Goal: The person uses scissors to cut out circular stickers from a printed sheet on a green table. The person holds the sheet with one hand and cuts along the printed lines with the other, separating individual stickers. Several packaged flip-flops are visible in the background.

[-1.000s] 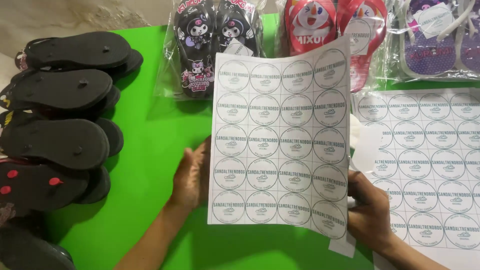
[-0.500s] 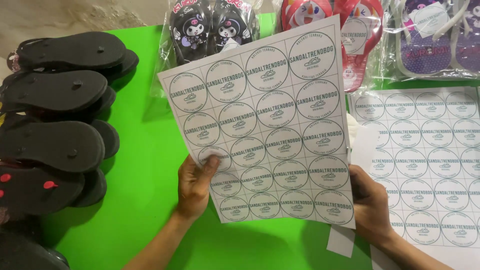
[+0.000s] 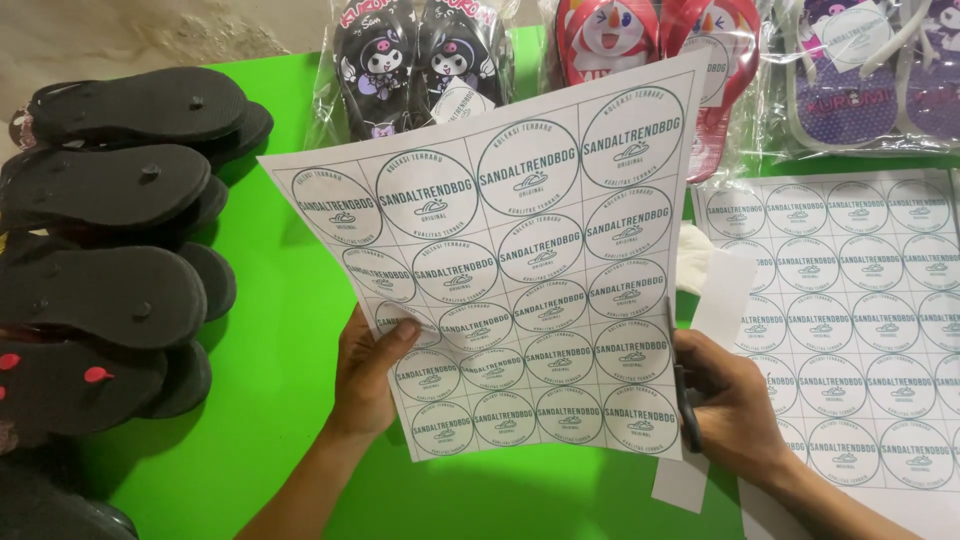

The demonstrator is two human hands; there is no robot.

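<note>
I hold up a white sheet of round printed labels [image 3: 520, 270], tilted toward me above the green table [image 3: 270, 340]. My left hand [image 3: 365, 375] grips the sheet's lower left edge, thumb on the printed side. My right hand [image 3: 735, 405] sits at the sheet's lower right edge and holds dark-handled scissors [image 3: 686, 410]. Their thin blade runs up along the sheet's right edge. Whether the blade is cutting the paper, I cannot tell.
A second label sheet [image 3: 850, 310] lies flat at the right, with cut white paper strips [image 3: 722, 290] beside it. Stacked black flip-flops [image 3: 110, 260] line the left side. Bagged sandals stand at the back: black [image 3: 420, 60], red [image 3: 640, 40], purple [image 3: 870, 70].
The sheet has been raised and tipped toward me. My left hand came from behind it to pinch its lower left. My right hand moved up to the right edge.
</note>
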